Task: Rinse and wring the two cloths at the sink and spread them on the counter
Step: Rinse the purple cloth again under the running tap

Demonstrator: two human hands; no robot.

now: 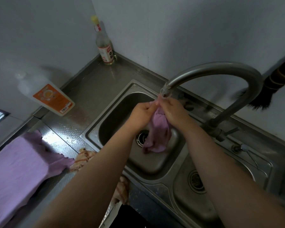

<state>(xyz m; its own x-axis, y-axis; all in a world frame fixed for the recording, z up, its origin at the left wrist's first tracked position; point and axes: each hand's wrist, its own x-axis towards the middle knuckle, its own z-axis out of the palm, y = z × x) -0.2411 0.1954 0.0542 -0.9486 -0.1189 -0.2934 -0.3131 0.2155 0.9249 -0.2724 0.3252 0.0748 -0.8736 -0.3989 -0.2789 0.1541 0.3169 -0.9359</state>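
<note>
Your left hand [142, 115] and right hand [172, 111] are both bare: no gloves, no rings and no watch or band at either wrist that you can see from the head view. Behind the hands, your forearms are uncovered all the way back to the bottom edge of the picture, with no sleeve or cuff showing anywhere along them. The forearms look broad and smooth, widening toward you. Your fingernails are too small and blurred to make out. Below and between your forearms, a patch of dark clothing [130, 216] shows.
</note>
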